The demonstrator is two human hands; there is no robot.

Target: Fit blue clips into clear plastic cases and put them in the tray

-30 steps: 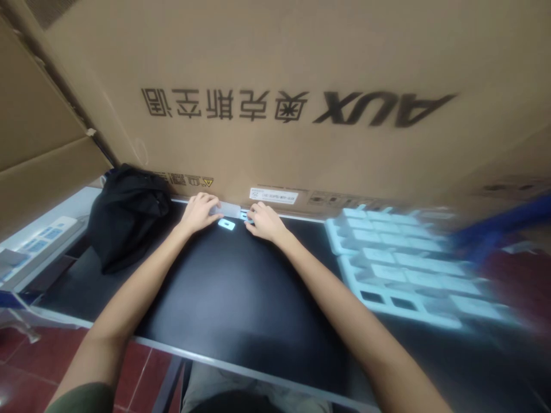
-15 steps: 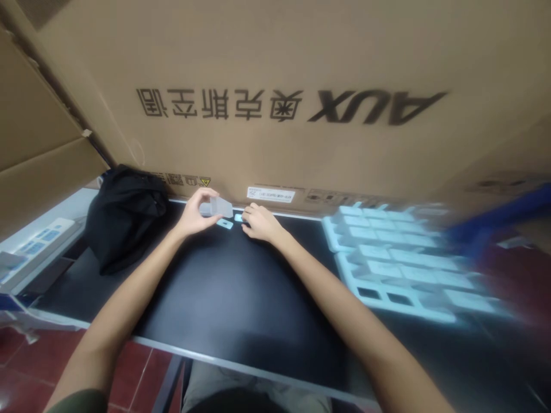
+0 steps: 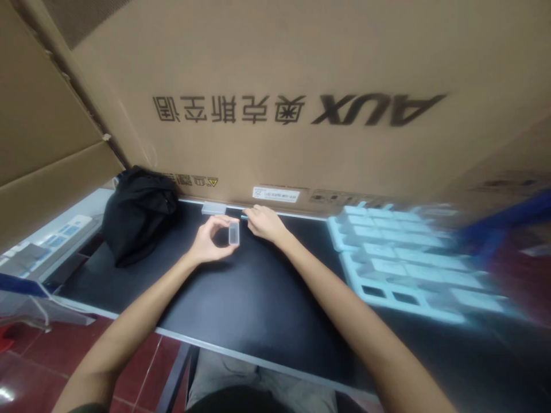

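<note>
My left hand (image 3: 207,240) grips a small clear plastic box (image 3: 233,233) between thumb and fingers, its open side turned toward me. To the right of it, my right hand (image 3: 266,222) is closed in a pinch on a thin light-blue plastic piece (image 3: 244,217), with only its tip showing past the fingers. Behind my left hand, at the table's back edge, lies a flat translucent plastic piece (image 3: 214,208). The box and the light-blue piece are apart.
A black table (image 3: 241,310) lies below my hands. On its right stand light-blue trays (image 3: 387,258) with rows of blocks, partly blurred. A black cloth bundle (image 3: 138,218) is at the left. A big cardboard carton (image 3: 344,155) walls off the back.
My left hand has come nearer and turned the clear box open side toward me. The translucent piece now lies behind it. My right hand has lifted a light-blue piece from the table.
</note>
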